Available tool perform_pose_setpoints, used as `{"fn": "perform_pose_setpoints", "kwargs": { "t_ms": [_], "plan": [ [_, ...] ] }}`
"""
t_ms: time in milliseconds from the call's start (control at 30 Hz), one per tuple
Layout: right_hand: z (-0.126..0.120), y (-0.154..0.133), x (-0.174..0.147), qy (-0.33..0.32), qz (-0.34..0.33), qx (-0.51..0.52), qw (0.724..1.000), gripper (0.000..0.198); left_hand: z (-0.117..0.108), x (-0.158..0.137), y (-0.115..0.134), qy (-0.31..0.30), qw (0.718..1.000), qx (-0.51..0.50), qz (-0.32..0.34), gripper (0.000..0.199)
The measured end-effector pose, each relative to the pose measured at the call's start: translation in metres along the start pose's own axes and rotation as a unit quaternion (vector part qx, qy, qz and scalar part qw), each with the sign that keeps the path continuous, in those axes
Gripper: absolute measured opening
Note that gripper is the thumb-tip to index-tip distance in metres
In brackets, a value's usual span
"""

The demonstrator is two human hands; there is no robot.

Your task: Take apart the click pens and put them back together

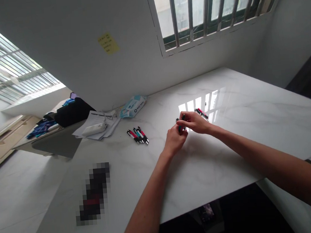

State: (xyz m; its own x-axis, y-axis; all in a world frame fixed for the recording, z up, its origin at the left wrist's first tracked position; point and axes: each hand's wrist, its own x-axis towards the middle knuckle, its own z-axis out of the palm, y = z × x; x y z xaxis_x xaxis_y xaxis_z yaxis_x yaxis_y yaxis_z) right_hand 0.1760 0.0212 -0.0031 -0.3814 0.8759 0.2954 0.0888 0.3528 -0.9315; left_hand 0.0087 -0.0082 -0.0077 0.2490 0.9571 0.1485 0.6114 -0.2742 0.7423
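Note:
Both hands meet over the middle of the white marble table. My left hand and my right hand together grip a small teal pen, mostly hidden by the fingers. A few red and teal pens lie in a loose bunch on the table to the left of my hands. Another red pen lies just behind my right hand, in the bright window reflection.
A pack of wet wipes lies by the wall. Papers with a white device sit at the table's left corner. A pixelated dark object rests near the front left. A barred window is above.

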Motion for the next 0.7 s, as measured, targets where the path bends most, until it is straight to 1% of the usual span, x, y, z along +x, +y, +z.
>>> {"fn": "perform_pose_setpoints", "kwargs": {
  "t_ms": [100,167,233,367,500,567,633,700],
  "plan": [
    [-0.0021,-0.0023,0.0011,-0.019,-0.008,0.057,0.998,0.029,0.0000,0.0023,-0.0037,-0.001,0.997,-0.079,-0.002,0.018],
    [-0.0027,-0.0032,0.0013,-0.034,0.006,0.094,0.995,0.026,0.0014,0.0030,-0.0053,-0.004,0.993,-0.116,-0.006,0.020],
    [-0.0027,-0.0027,0.0012,-0.035,0.022,0.111,0.993,0.026,0.0034,0.0030,-0.0057,-0.008,0.991,-0.133,-0.012,0.022],
    [-0.0036,0.0004,0.0013,-0.009,0.014,0.115,0.993,0.031,0.0059,0.0021,-0.0040,-0.011,0.990,-0.138,-0.020,0.022],
    [-0.0071,0.0017,0.0022,-0.036,0.019,0.180,0.983,0.045,0.0046,0.0021,-0.0022,-0.005,0.983,-0.181,-0.028,0.024],
    [-0.0082,0.0013,0.0024,-0.023,0.017,0.170,0.985,0.048,0.0038,0.0024,-0.0018,0.000,0.981,-0.192,-0.027,0.023],
    [-0.0083,0.0004,0.0022,-0.004,0.015,0.135,0.991,0.047,0.0036,0.0026,-0.0016,0.002,0.982,-0.189,-0.020,0.019],
    [-0.0078,-0.0008,0.0015,-0.009,0.019,0.118,0.993,0.043,0.0040,0.0027,-0.0017,0.005,0.983,-0.183,-0.012,0.017]
  ]
}}
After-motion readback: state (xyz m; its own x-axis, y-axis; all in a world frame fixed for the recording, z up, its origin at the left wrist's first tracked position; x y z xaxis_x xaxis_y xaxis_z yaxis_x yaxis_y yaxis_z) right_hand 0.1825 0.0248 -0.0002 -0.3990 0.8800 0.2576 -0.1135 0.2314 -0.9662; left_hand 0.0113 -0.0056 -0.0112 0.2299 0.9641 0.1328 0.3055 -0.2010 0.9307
